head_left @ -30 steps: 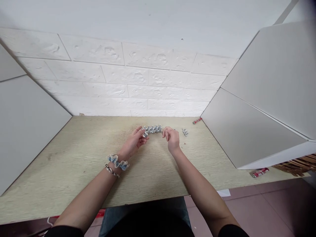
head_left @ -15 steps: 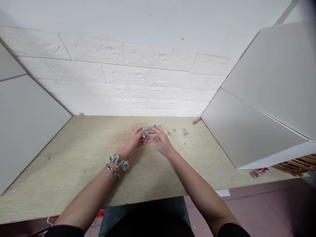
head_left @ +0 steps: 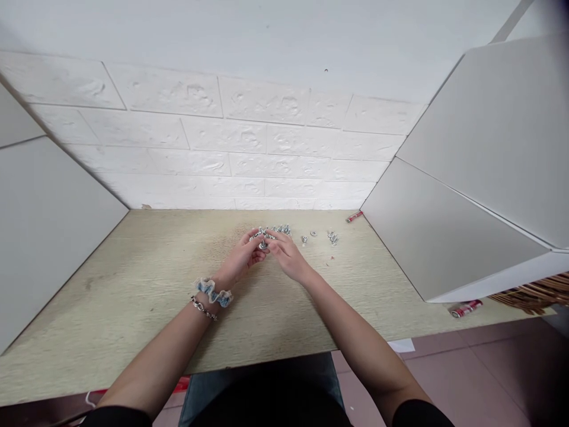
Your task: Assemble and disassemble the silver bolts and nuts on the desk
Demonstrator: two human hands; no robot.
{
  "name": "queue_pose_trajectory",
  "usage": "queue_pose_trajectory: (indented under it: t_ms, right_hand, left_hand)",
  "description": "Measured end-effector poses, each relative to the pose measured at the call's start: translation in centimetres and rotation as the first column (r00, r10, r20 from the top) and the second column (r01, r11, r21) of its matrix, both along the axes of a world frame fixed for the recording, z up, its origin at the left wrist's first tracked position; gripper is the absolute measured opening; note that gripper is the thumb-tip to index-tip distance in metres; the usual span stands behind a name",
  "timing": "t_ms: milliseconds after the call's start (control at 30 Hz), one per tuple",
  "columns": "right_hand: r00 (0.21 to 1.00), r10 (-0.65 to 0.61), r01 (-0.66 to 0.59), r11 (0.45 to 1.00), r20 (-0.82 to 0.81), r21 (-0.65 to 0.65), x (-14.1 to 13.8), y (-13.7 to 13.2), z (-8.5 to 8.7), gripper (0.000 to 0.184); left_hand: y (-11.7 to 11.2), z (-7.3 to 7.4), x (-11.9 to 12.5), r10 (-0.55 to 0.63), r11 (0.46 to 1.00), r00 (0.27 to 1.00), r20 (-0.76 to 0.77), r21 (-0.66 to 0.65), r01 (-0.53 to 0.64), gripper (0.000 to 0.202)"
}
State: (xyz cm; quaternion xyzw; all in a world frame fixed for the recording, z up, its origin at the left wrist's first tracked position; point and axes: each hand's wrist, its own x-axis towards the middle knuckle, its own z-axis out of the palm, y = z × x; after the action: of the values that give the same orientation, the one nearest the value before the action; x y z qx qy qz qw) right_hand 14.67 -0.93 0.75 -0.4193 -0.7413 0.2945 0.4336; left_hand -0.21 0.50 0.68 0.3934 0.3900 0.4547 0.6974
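My left hand (head_left: 244,254) is closed, its thumb and fingertips pinching a small silver bolt (head_left: 263,244) with a wide washer-like base. From the other side, my right hand (head_left: 288,256) reaches in with thumb and forefinger meeting close to the bolt's top; what lies between those fingertips is too small to make out. Behind the fingers, a cluster of silver bolts with nuts or washers (head_left: 284,228) stands on the table, partly hidden by both hands.
Right of my hands lie a single nut-and-bolt piece (head_left: 304,240), a loose washer (head_left: 313,233) and several bolts (head_left: 332,238). Red batteries lie at the back (head_left: 354,217) and front right (head_left: 466,309). White panels (head_left: 480,219) flank the wooden table (head_left: 146,332); a brick-pattern wall stands behind.
My right fingers have shifted slightly, showing more of the bolt cluster behind them. The left hand stays nearly in place, still gripping the bolt.
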Motion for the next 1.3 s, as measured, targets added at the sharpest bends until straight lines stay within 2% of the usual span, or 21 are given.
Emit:
queue_pose_trajectory:
  t_ms: [67,200,333,400,500,633,700,767,933,1100,1300]
  right_hand:
    - [0.999,-0.026,0.027,0.999,-0.021,0.025,0.1,0.0,0.0,0.052]
    - [0.969,-0.182,0.186,0.983,-0.167,0.008,0.7,0.2,0.1,0.051]
    - [0.928,-0.257,0.264,0.964,-0.269,-0.01,1.1,0.6,0.2,0.047]
    - [0.921,-0.265,0.275,0.961,-0.286,-0.006,1.3,0.9,0.2,0.045]
    - [0.917,-0.271,0.282,0.959,-0.293,-0.002,1.5,1.1,0.3,0.042]
    - [0.912,-0.28,0.296,0.955,-0.3,0.008,1.8,1.3,0.5,0.039]
    - [0.905,-0.291,0.311,0.95,-0.311,0.014,1.9,1.4,0.6,0.036]
    - [0.898,-0.303,0.324,0.946,-0.319,0.015,2.0,1.4,0.7,0.034]
    - [0.903,-0.309,0.327,0.945,-0.299,0.01,2.1,1.5,0.7,0.033]
    - [0.93,-0.288,0.308,0.95,-0.229,0.056,1.9,1.2,0.8,0.032]
    - [0.975,-0.223,0.223,0.968,-0.013,0.117,1.5,1.0,0.5,0.03]
  left_hand:
    - [0.1,-0.2,-0.1,0.012,0.999,1.0,-0.022,0.033,-0.011,0.038]
    - [0.9,-0.8,-0.6,0.091,0.992,0.99,-0.105,0.097,-0.081,0.028]
    - [2.2,-1.2,-1.6,0.212,0.975,0.97,-0.119,0.098,-0.201,0.032]
    - [2.7,-1.3,-2.1,0.266,0.959,0.946,-0.187,0.147,-0.241,0.035]
    - [3.3,-1.4,-2.9,0.332,0.927,0.847,-0.415,0.308,-0.213,0.034]
    - [3.9,-1.8,-3.6,0.41,0.887,0.647,-0.643,0.447,-0.118,0.034]
    - [4.0,-2.0,-3.8,0.464,0.859,0.541,-0.702,0.507,-0.079,0.033]
    - [4.1,-2.0,-3.9,0.48,0.851,0.465,-0.744,0.523,-0.042,0.032]
    - [4.6,-2.3,-3.7,0.484,0.848,0.361,-0.797,0.529,0.03,0.028]
    - [5.1,-2.8,-3.6,0.457,0.854,0.352,-0.817,0.514,0.085,0.024]
    - [5.4,-3.2,-3.6,0.46,0.858,0.361,-0.811,0.511,0.057,0.024]
